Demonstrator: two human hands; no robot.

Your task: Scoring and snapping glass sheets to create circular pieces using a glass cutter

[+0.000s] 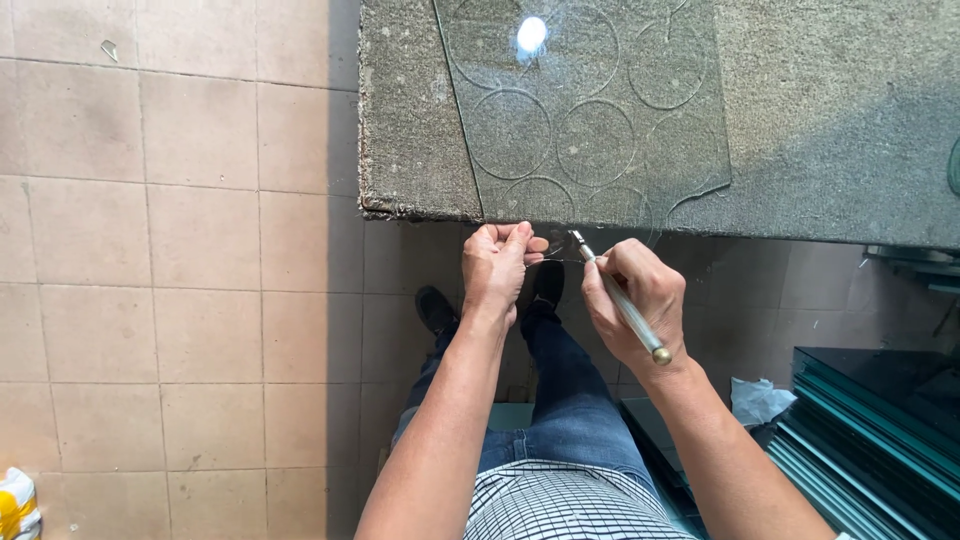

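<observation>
A clear glass sheet (590,110) scored with several circles lies on a carpet-covered table (830,120), its near edge overhanging the table's front. My left hand (497,265) pinches the overhanging glass edge between thumb and fingers. My right hand (635,295) grips a glass cutter (622,300) with a silver handle and brass end, its tip touching the glass edge just right of my left thumb.
Beige floor tiles (180,250) spread to the left. A stack of dark green glass sheets (870,430) leans at the lower right beside a crumpled white rag (755,400). A yellow and white bag (15,505) sits at the bottom left corner.
</observation>
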